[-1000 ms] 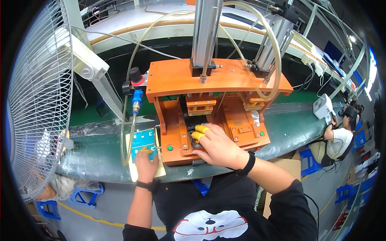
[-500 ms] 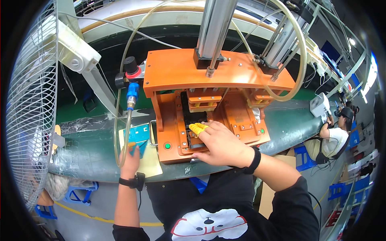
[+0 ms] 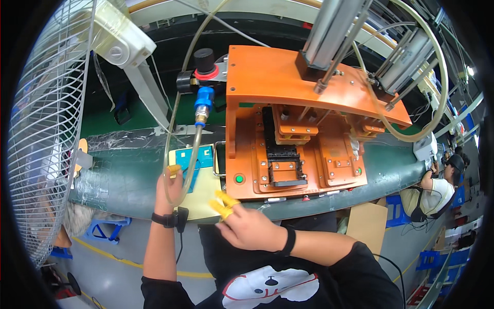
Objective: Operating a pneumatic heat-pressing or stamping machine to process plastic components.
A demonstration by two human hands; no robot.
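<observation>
You were likely getting the blue sheet, right hand spread, left hand hard to tell, next needing a soft pinch.

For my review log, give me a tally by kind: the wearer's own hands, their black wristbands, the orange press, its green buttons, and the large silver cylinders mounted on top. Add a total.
Wearer's hands (left hand, right hand): 2
Black wristbands: 2
Orange press: 1
Green buttons: 2
Large silver cylinders: 2
Total: 9
</observation>
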